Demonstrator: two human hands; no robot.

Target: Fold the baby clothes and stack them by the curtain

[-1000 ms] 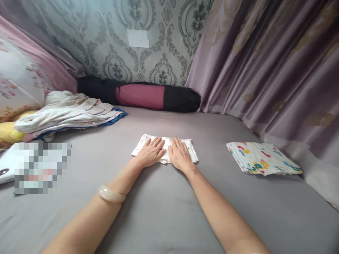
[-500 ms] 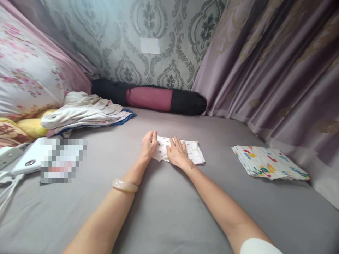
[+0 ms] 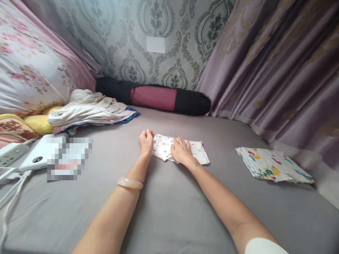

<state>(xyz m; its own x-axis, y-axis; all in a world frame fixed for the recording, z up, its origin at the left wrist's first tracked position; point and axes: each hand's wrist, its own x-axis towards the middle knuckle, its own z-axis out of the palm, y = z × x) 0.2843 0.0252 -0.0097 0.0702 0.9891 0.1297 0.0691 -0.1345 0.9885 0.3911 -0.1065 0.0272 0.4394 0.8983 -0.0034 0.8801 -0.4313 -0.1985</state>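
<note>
A folded white cloth [image 3: 162,145] with small coloured prints lies on the grey bedsheet in front of me, its lower edge a little uneven. At its left edge my left hand [image 3: 146,141] is closed, fingers curled around the cloth's border; the fingertips are mostly hidden. My right hand [image 3: 181,151] rests flat on the middle of the cloth with the fingers stretched out. A pale bangle [image 3: 130,183] circles my left forearm.
Another folded cloth [image 3: 275,165] with bright prints lies at the right. At the left are a heap of clothes [image 3: 90,109], a white device [image 3: 41,151], a power strip [image 3: 13,155] and cables. A black and maroon roll [image 3: 153,98] lies along the wall.
My left hand has shifted slightly outward at the cloth's left edge, and more of the cloth shows between my hands. The right hand stays flat on it. The view has turned slightly left.
</note>
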